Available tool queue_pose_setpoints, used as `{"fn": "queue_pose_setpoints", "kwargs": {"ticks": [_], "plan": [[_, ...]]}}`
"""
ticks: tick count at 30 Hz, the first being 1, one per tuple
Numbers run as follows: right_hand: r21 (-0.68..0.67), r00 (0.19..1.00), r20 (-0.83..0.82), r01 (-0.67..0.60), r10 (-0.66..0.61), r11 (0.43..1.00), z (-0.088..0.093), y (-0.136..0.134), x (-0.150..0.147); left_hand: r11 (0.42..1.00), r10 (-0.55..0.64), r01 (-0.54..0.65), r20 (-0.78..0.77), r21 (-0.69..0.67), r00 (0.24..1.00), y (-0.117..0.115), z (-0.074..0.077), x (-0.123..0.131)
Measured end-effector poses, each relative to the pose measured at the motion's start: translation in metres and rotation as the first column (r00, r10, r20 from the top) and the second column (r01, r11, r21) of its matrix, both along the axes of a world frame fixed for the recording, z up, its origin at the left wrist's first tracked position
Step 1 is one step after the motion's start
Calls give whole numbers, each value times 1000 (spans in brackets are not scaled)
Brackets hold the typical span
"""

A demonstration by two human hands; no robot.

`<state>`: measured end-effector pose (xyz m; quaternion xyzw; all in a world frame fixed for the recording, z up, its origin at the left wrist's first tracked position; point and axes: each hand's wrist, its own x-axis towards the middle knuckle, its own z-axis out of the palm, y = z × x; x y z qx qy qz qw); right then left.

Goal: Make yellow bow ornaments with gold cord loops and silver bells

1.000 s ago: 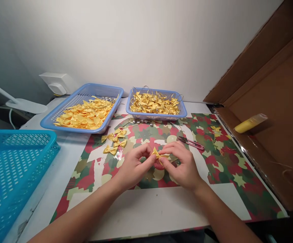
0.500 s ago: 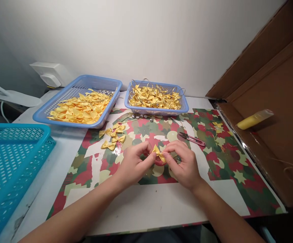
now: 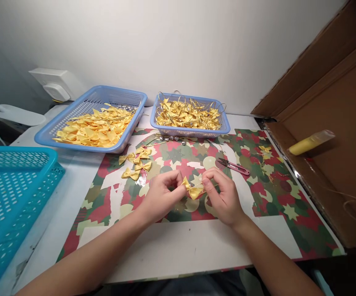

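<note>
Over the patterned mat [image 3: 171, 155], a yellow bow [image 3: 194, 192] is pinched at its left side by the left hand [image 3: 161, 197], seemingly to steady it. Whether anything is gripped by the right hand [image 3: 225, 199], just rightward, cannot be told.

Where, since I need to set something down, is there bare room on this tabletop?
Bare: the white strip along the near edge, between the forearms; and the near right corner of the patterned sheet, between the right forearm and the cardboard. Crowded: the back, with two blue baskets and silver beads, and beyond the left hand, where loose yellow bows lie.
</note>
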<state>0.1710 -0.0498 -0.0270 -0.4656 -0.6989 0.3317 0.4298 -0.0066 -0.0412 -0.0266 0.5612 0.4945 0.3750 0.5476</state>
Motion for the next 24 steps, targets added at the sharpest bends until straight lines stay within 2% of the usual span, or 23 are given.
{"fn": "queue_pose_setpoints", "kwargs": {"ticks": [3,7,9,11,13,15,16,18,20,21,22,24], "plan": [[-122,994,-104,11,-24,992,-3,-1,3,1000,6,-6,5,-16,1000,1,0,0],[-193,932,-322,109,-168,975,-5,5,8,1000,22,-21,9,-15,1000,2,-1,-2],[-231,833,-504,125,-229,965,-2,12,14,999,31,-31,11,-9,999,2,-1,-3],[-266,704,-669,74,-239,961,6,18,25,999,52,-52,5,14,999,2,1,-4],[-263,588,-783,-17,-203,965,18,22,40,992,107,-106,-13,64,994,4,2,-5],[-188,531,-843,-141,-86,972,28,21,55,973,197,-191,-38,127,980,7,3,-8],[-117,530,-848,-238,28,964,32,20,63,957,253,-241,-53,162,966,9,4,-11],[-15,554,-784,-469,281,883,35,16,75,909,369,-340,-84,243,926,15,5,-17],[-42,582,-677,-642,451,765,34,13,83,840,482,-429,-94,332,871,22,6,-27],[-83,599,-645,-673,475,735,33,13,85,795,540,-479,-76,371,838,25,8,-32],[-117,622,-637,-663,456,740,33,12,87,750,589,-525,-45,402,807,28,10,-38],[-144,668,-677,-531,309,835,33,14,92,630,681,-639,83,442,728,33,19,-48]]}}
